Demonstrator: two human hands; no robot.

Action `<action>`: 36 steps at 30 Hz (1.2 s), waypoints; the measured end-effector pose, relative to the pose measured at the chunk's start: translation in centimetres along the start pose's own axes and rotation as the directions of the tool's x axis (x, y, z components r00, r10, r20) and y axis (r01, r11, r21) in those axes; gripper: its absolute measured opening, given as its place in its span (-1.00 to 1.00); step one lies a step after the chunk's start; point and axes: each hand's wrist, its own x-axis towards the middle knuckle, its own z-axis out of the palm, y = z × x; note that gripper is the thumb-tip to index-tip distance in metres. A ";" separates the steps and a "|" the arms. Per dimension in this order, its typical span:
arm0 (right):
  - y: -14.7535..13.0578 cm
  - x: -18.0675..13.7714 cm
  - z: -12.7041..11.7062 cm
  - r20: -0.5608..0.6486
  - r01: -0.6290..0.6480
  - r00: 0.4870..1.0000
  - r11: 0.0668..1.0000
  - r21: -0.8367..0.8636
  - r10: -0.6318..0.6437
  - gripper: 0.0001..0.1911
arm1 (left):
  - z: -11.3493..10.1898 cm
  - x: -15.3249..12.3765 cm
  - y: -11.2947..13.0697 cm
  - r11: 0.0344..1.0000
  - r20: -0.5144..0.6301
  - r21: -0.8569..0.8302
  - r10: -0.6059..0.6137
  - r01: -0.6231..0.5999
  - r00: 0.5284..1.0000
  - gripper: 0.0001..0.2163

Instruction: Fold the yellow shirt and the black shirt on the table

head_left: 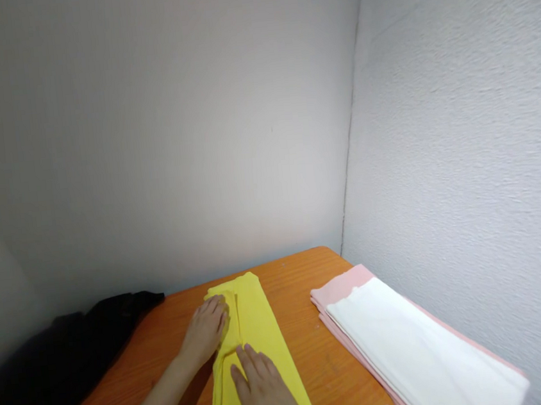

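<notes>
A yellow cloth point(257, 323), folded into a long strip, lies on the orange wooden table point(302, 276) and runs away from me. My left hand point(206, 330) lies flat on the strip's left edge near its far end, fingers together. My right hand point(264, 393) presses flat on the near part of the same cloth, fingers spread and pointing away. Neither hand grips anything.
A stack of folded cloths, white point(421, 351) on top of pink point(342, 285), lies on the right beside the textured wall. A dark black garment point(60, 366) is heaped at the table's left. Plain walls close off the back and right.
</notes>
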 end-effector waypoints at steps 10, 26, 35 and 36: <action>-2.7 2.2 1.4 0.011 0.063 0.998 0.998 -0.006 -0.063 -0.19 | 2.6 0.7 -1.7 0.981 0.315 -0.189 0.011 0.052 0.949 -0.40; -3.9 -3.0 -6.1 0.110 0.203 0.964 0.939 0.277 -0.241 -0.34 | -0.3 0.1 1.2 1.000 0.201 -0.021 -0.008 0.012 0.979 -0.48; 2.6 -12.7 -8.6 0.259 0.049 0.963 0.993 0.109 -0.076 -0.29 | -4.0 -9.9 4.7 0.961 0.169 -0.211 0.217 -0.180 0.961 -0.49; 3.1 -13.1 -8.2 0.266 0.070 0.960 0.993 0.091 -0.092 -0.28 | -3.8 -10.4 4.6 0.963 0.211 -0.218 0.207 -0.161 0.955 -0.48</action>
